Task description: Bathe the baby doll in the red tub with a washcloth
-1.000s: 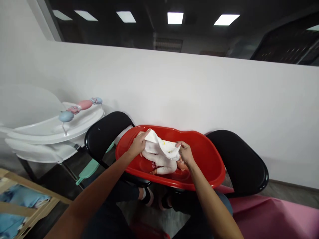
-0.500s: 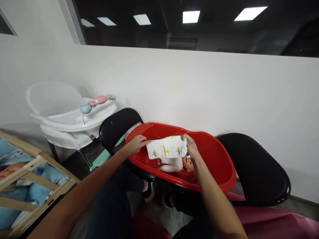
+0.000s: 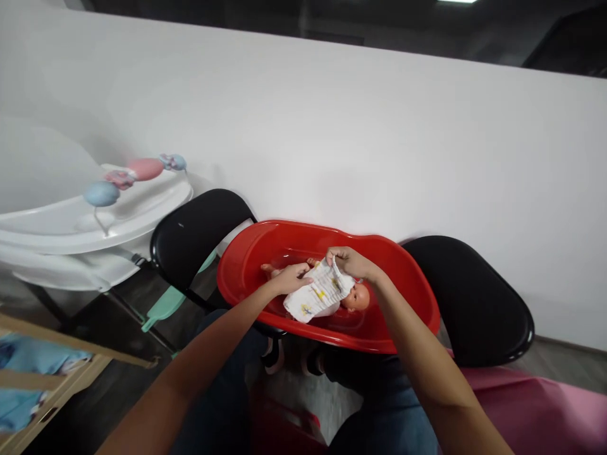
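A baby doll (image 3: 356,297) lies on its back in a red baby bathtub (image 3: 417,297), its head toward the right and its feet toward the left. Over its body is a white muslin cloth (image 3: 318,296) printed with yellow and grey figures, which hides most of the torso. My right hand (image 3: 348,260) pinches the cloth's upper right corner near the doll's head and lifts it slightly. At the cloth's left edge, my left hand (image 3: 291,279) has its thumb and fingers closed on the fabric.
The tub rests across two black chairs, a left one (image 3: 203,227) and a right one (image 3: 474,303). To the left stand a white baby seat (image 3: 142,221) with a toy bar (image 3: 145,169), a mint-green paddle-shaped piece (image 3: 165,304) and a wooden crib (image 3: 61,392). A white wall (image 3: 332,139) rises behind.
The cloth has come down onto the doll and now slants. My left hand has moved right and taken its edge; my right hand has shifted left. The view has tilted down.
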Action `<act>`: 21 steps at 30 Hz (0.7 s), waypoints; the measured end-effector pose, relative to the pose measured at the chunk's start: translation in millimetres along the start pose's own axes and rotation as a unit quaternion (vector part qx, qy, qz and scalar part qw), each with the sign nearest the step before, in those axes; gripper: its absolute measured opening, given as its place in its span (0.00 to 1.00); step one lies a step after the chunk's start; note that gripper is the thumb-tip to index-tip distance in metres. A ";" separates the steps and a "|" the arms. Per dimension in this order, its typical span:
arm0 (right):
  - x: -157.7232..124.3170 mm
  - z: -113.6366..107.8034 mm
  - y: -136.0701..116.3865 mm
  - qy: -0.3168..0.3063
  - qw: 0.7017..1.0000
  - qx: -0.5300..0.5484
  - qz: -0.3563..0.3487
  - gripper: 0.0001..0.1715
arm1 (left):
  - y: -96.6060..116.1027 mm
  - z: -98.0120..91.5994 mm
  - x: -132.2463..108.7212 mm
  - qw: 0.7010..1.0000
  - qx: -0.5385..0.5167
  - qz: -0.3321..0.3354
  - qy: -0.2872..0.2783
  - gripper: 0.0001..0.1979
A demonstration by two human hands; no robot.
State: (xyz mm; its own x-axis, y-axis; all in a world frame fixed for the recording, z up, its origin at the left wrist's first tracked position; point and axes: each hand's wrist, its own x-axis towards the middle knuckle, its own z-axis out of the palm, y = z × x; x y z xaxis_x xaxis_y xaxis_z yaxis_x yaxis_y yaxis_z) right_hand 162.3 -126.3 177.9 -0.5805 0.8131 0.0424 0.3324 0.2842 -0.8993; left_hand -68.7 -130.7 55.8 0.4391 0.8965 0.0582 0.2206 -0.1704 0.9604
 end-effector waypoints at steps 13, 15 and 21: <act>-10.9 46.3 73.9 0.264 0.963 0.002 0.058 0.42 | -13.4 6.2 45.0 0.989 -0.099 0.009 0.108 0.19; 0.1 43.8 85.7 0.224 0.970 0.027 0.088 0.41 | -10.2 6.4 47.4 0.991 -0.116 0.022 0.058 0.19; 2.6 49.3 96.7 0.166 0.953 0.167 0.191 0.17 | -48.4 -0.6 42.8 0.992 -0.118 -0.053 0.014 0.15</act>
State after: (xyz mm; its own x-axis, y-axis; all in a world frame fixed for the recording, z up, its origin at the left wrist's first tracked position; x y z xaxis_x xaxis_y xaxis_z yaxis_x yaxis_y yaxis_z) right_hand 156.3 -121.8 69.6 -0.1789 0.9567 -0.2298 0.1852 -0.1967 -0.9628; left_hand -61.1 -83.9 12.0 0.3993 0.9159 -0.0414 0.0529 0.0220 0.9984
